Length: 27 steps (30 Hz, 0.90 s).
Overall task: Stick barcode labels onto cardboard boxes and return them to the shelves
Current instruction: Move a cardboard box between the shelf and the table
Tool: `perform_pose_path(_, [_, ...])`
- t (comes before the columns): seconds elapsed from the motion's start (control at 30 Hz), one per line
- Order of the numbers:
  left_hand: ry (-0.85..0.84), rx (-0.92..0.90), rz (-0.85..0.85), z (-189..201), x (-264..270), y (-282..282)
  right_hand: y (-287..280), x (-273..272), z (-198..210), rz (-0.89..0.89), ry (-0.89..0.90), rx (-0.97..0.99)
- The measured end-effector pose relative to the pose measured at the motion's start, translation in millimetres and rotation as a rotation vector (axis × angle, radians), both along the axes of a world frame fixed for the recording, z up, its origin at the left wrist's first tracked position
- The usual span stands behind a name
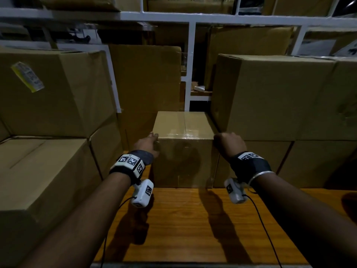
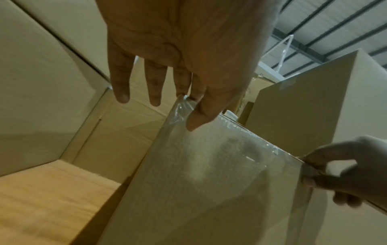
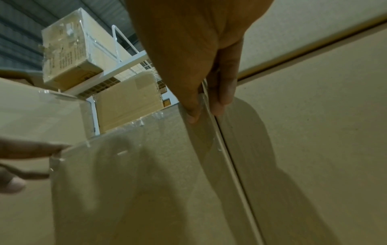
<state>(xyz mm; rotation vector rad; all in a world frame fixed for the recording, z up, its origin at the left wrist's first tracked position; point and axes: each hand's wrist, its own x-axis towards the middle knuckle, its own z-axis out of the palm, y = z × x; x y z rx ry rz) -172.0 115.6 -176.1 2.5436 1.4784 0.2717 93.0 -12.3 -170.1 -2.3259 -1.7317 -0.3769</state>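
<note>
From my head: my left hand [image 1: 149, 145] and right hand [image 1: 229, 144] grip the upper front corners of a small cardboard box [image 1: 185, 147] on the wooden shelf [image 1: 193, 219] between bigger boxes [image 1: 270, 97]. Left wrist: thumb [image 2: 201, 114] on top, fingers [image 2: 121, 82] extended alongside. Right wrist: thumb [image 3: 191, 106] and finger [image 3: 224, 92] pinch the corner edge. No barcode label shows on it, so labelling seems undone.

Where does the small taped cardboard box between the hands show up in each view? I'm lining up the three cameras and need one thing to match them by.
Head: the small taped cardboard box stands centre frame on the wooden shelf board, between both hands.
Left wrist: the box fills the lower right, tilted.
Right wrist: the box fills the lower left.
Shared landmark: the clear glossy tape along the box's top edge.
</note>
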Motion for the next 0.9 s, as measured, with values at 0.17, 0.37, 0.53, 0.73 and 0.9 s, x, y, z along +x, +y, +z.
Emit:
perform_pose_path(0.17, [-0.178,-0.109,0.088,10.0,-1.8,-12.8,-12.9,1.2,2.7,0.024,0.197,0.012])
perform_pose_path(0.37, [-0.543,-0.07,0.096,22.7,-1.9,-58.3,-31.4,-6.6,3.4,0.09,0.409,0.213])
perform_pose_path(0.53, [-0.63,0.015,0.113,24.1,-19.6,-108.3,-42.4,-32.3,3.4,0.239,0.55,0.238])
perform_pose_path(0.73, [-0.659,0.082,0.258,16.8,-79.9,-161.9,-46.6,-96.4,-2.7,0.439,0.654,0.176])
perform_pose_path(0.9, [-0.644,0.114,0.449,5.9,-157.5,-188.9,-56.0,-170.6,-2.2,0.65,0.689,0.097])
